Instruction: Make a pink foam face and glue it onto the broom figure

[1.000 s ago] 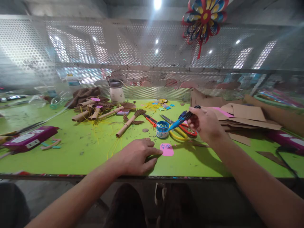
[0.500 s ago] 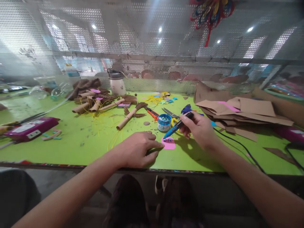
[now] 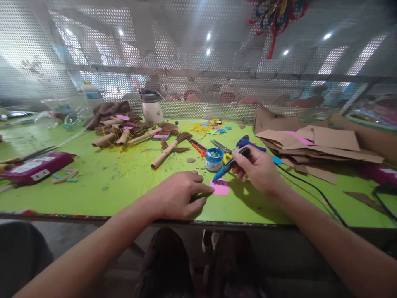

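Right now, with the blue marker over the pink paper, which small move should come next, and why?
Probably one short stroke with the blue marker: the right hand holds its tip at the drawn marks on the pink paper, though contact is hard to tell, and the left hand touches the paper's left edge.

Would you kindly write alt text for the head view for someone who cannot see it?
A right hand holds a blue-and-black marker, its tip at a small pink paper, while the left hand touches the paper's left edge. Behind it on a green table stands an open blue jar; brown paper rolls lie left, stacked brown paper right.
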{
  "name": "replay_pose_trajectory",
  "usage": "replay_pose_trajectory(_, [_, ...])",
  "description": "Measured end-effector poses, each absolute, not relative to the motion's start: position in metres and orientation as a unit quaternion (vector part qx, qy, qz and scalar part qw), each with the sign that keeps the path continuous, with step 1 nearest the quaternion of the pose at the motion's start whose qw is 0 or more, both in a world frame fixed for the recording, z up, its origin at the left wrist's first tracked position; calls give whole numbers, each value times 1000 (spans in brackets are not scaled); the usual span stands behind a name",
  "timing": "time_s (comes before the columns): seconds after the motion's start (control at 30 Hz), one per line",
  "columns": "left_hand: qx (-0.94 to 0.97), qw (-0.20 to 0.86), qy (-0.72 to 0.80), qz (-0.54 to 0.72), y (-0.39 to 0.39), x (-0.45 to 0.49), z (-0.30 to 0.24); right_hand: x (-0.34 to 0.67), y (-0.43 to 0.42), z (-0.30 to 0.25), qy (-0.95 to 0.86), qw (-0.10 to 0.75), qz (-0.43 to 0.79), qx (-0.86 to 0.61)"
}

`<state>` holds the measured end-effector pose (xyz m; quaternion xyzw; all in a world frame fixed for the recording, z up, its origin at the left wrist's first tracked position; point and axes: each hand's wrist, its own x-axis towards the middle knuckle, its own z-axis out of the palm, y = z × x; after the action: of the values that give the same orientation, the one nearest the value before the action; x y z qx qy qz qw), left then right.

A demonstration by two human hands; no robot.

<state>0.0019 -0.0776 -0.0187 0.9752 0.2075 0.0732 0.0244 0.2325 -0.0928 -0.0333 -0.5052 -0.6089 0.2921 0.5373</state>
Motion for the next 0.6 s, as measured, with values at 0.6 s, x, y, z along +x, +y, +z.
replay_pose_trajectory(0.6, [976, 17, 201, 77, -77, 2, -19, 233, -91, -36, -622, 534, 276, -503])
